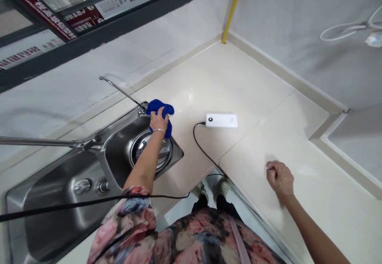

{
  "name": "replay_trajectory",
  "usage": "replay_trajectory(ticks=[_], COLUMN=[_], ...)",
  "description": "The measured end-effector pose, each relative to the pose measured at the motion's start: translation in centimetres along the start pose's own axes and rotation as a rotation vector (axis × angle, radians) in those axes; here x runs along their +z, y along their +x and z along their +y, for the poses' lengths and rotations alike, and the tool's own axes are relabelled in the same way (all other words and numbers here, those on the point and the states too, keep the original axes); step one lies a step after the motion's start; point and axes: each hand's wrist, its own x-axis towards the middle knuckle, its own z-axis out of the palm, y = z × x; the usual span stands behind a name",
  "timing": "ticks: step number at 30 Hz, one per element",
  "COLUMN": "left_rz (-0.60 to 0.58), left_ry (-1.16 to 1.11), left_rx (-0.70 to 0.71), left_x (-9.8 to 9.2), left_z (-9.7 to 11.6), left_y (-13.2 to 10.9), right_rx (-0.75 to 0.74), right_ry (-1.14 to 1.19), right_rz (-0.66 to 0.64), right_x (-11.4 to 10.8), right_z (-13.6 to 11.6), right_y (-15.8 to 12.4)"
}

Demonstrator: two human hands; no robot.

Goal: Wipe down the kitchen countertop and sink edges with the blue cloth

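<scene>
A crumpled blue cloth (167, 108) is gripped in my left hand (159, 120) at the back right corner of the steel sink (115, 144). Part of the cloth hangs over the sink's edge, next to the base of a thin curved faucet (119, 90). Below that wrist, a round metal strainer or bowl (164, 152) sits in the right basin, partly hidden by my forearm. My right hand (280, 179) rests on the pale countertop (301, 176) with its fingers curled in. Whether anything lies inside those fingers I cannot make out.
Between my hands lies a white power bank (222, 120) with a black cable (205, 148) running over the counter's front edge. A second faucet (44, 141) reaches over the left basin. A yellow pipe (232, 11) rises in the back corner. White wires (343, 31) hang at the right wall.
</scene>
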Motion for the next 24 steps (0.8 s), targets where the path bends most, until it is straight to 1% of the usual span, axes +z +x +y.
replay_trajectory(ticks=[2,4,6,9,11,14,20,24], left_rz=[0.007,0.016,0.021,0.011,-0.005,-0.031,-0.084,-0.119], left_ry=[0.029,0.055,0.077,0.094,0.108,0.141,0.169,0.101], left_rx=[0.002,0.009,0.024,0.070,0.110,0.173,0.268,0.260], left_x=[-0.5,-0.8,-1.0,-1.0,-0.8,-0.4,0.1,0.4], left_z=[0.3,0.5,0.7,0.6,0.5,0.5,0.9,1.1], left_y=[1.8,2.8,3.0,2.1,0.8,-1.9,-9.3,-13.8], right_rx=[0.000,-0.002,-0.004,-0.010,-0.014,-0.019,-0.062,-0.102], right_ry=[-0.005,-0.001,0.005,0.013,0.018,0.021,0.028,0.055], right_rz=[0.009,0.016,0.009,0.001,0.003,0.018,0.074,0.113], right_x=[0.1,0.3,0.4,0.5,0.5,0.7,0.9,1.0], right_z=[0.0,0.0,0.1,0.3,0.4,0.5,0.3,0.6], right_y=[-0.1,-0.1,-0.1,-0.1,-0.1,-0.1,0.3,0.4])
